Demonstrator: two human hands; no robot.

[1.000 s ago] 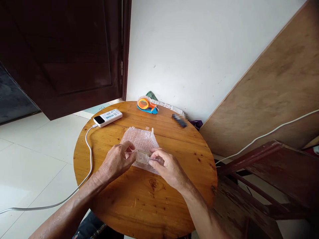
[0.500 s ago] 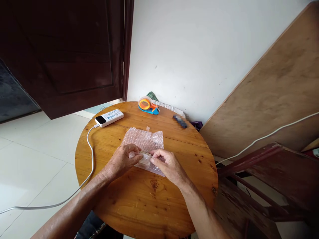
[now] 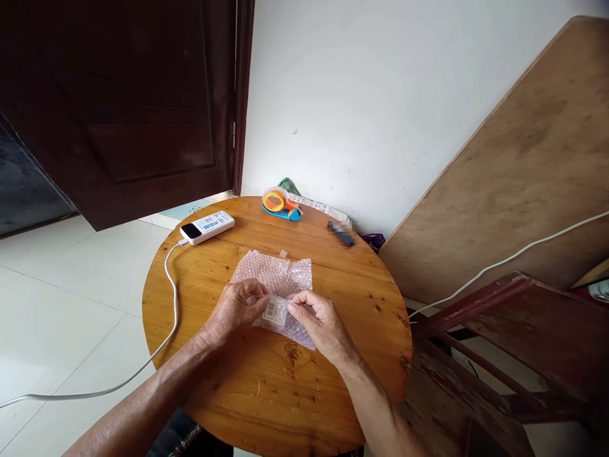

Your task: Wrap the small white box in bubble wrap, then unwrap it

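Small clear box (image 3: 275, 309) pinched between fingers of left hand (image 3: 236, 309) and right hand (image 3: 316, 320), so bubble wrap (image 3: 280, 277) under fingers gets folded around. Desk (image 3: 266, 387) underneath.

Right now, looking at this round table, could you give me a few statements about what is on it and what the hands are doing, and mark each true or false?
1. Both hands, left hand and right hand, pinch a small clear item over the bubble wrap. True.
2. The tape dispenser sits at the table's near edge. False: it is at the far edge, by the wall.
3. A white cable plugs into the white device. True.
4. The bubble wrap lies on the floor. False: it lies on the wooden table.
5. The right hand holds the tape dispenser. False: it is on the small clear item.
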